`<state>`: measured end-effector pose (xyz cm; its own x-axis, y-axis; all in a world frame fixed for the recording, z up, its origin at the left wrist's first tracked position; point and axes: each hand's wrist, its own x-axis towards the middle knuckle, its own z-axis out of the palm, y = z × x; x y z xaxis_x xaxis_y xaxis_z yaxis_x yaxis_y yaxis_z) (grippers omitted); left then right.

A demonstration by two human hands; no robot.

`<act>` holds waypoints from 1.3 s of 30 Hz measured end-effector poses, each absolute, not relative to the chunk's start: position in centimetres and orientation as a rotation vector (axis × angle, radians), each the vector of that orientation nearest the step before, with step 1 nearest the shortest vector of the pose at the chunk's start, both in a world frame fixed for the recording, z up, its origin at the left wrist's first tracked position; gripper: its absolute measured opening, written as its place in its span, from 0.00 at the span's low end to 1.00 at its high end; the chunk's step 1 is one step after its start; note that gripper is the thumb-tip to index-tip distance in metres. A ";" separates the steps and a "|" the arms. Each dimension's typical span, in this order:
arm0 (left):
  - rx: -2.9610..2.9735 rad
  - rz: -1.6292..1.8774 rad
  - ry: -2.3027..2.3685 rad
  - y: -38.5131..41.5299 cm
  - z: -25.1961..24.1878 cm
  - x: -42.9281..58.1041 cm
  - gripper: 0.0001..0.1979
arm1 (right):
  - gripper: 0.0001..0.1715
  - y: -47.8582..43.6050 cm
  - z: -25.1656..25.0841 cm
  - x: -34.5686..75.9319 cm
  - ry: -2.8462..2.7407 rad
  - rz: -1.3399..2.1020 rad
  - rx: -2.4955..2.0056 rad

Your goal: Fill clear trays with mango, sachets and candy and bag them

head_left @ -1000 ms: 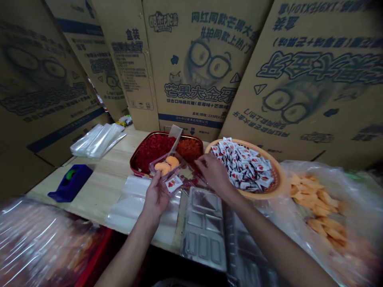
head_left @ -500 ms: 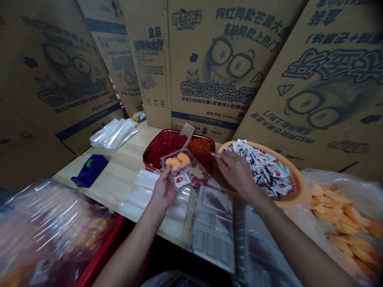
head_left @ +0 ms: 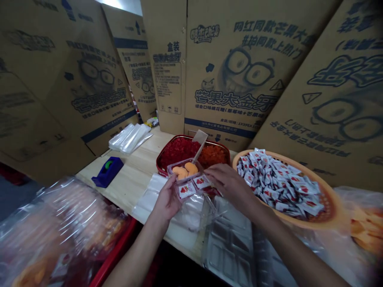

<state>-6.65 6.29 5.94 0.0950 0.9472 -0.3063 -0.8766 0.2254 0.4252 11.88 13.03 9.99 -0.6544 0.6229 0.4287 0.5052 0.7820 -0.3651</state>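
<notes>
My left hand [head_left: 167,199] is shut on a small clear plastic tray [head_left: 185,179], raised above the table. Two orange mango pieces [head_left: 185,171] lie in the tray. Two red-and-white sachets [head_left: 194,186] lie side by side at its near end. My right hand [head_left: 230,184] sits over the tray's right corner, its fingertips at the right-hand sachet. The fingers hide part of that corner, so I cannot tell whether they pinch anything.
Behind the hands stands a red tray [head_left: 163,167] of diced red and orange fruit. To the right are an orange basket [head_left: 263,217] of sachets and a bag of mango pieces [head_left: 365,227]. Blister inserts [head_left: 230,247], clear bags [head_left: 130,138], a tape dispenser [head_left: 107,171] and cardboard boxes surround the table.
The view has swung left. My right hand has moved left, from the basket's edge to over the clear tray. A second sachet now lies beside the first.
</notes>
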 end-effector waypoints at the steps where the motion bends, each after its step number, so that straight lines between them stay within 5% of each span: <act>1: 0.154 1.371 0.581 6.0 6.1 -7.4 0.16 | 0.14 13.8 9.9 11.4 -2.370 0.341 -0.876; 15: 0.113 1.589 0.758 6.0 4.3 -19.0 0.14 | 0.06 27.4 5.7 -4.3 -2.806 0.381 -1.070; 19: 0.073 1.623 0.762 7.9 3.3 -19.9 0.15 | 0.13 29.4 3.0 -7.3 -2.944 0.453 -1.092; 31: -0.003 1.680 0.714 11.0 1.2 -21.0 0.16 | 0.10 30.9 2.3 -5.2 -2.815 0.465 -1.137; 39: 0.020 1.667 0.719 11.6 1.4 -20.6 0.18 | 0.14 22.8 7.3 -2.8 -2.279 1.591 -0.792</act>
